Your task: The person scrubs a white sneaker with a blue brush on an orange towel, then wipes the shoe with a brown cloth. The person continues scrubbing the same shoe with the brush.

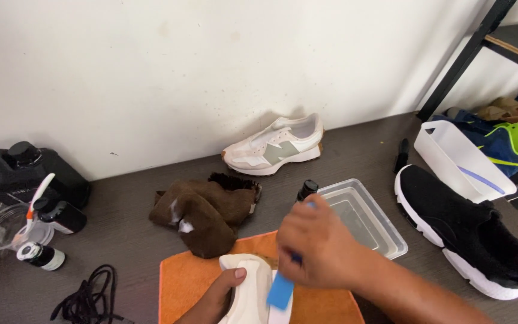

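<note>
Two hands point(271, 264) work one white shoe point(248, 288); two more shoes point(277, 146) lie nearby.

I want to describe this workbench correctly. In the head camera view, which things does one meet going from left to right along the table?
Black canister → black laces → brown cloth → white sneaker by the wall → clear water tub → black shoe.
</note>
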